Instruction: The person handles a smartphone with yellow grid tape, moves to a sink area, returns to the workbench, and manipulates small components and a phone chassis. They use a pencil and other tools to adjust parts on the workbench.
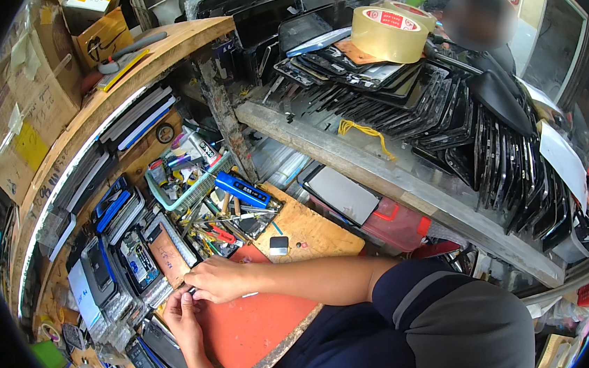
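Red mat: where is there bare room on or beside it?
The red mat is largely bare between the right forearm and its worn lower-right edge. The wooden board has a bare right end past the small dark square. Crowded: tools by the green basket, and phones left of the right hand.

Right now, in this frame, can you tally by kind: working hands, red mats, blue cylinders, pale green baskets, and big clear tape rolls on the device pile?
Working hands, right and left: 2
Red mat: 1
Blue cylinder: 1
Pale green basket: 1
Clear tape rolls: 2
Total: 7
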Demonstrator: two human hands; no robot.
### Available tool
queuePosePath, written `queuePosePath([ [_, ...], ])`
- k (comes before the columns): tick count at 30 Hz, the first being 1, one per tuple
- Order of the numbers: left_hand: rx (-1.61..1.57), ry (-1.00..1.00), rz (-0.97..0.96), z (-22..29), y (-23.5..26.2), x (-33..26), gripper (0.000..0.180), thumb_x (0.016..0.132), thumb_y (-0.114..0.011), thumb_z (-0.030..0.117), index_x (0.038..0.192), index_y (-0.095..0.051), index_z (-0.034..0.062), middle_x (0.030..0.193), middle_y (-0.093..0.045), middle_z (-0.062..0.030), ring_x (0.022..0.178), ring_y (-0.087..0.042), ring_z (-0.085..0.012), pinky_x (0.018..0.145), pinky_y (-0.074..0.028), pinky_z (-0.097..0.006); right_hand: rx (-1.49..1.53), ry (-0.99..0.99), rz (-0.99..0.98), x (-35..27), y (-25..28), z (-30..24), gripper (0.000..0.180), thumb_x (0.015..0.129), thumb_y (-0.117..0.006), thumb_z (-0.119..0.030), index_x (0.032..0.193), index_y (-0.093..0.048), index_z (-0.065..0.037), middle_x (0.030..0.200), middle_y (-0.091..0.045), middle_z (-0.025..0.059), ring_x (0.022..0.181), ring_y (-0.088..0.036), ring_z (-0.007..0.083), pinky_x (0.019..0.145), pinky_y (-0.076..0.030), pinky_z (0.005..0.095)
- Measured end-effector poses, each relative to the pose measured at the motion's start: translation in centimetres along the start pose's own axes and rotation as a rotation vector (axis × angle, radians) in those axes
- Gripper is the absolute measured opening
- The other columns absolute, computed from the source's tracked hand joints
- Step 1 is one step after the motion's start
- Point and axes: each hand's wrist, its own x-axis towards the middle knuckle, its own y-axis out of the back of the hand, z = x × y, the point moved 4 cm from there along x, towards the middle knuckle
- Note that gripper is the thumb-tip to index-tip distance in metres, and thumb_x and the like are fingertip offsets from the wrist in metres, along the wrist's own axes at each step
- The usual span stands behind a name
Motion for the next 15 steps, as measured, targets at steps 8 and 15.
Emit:
queuePosePath([
  [8, -0.020, 0.050, -0.010, -0.6, 0.5, 0.1, 0.018, 0.104, -0.061, 0.016, 0.110, -0.065, -0.0011, 0.084, -0.065, -0.0006, 0.069, -0.056, -0.0069, 0.061, -0.044, -0.021, -0.095, 0.061, -0.136, 0.1, -0.3, 0.1, 0.024, 0.093, -0.067, -0.022, 0.092, -0.065, 0.002, 0.083, -0.070, 0.0216, 0.078, -0.069, 0.0438, 0.069, -0.053, 0.0532],
  [15, -0.059, 0.075, -0.040, 0.3, 0.7, 0.0, 0.021, 0.106, -0.059, 0.019, 0.092, -0.064, 0.0033, 0.077, -0.062, 0.0006, 0.067, -0.055, -0.0067, 0.062, -0.045, -0.023, -0.055, 0.085, -0.079, 0.1, -0.2, -0.4, 0.024, 0.096, -0.063, -0.025, 0.090, -0.065, -0.002, 0.085, -0.070, 0.0204, 0.078, -0.068, 0.0428, 0.070, -0.052, 0.0519],
])
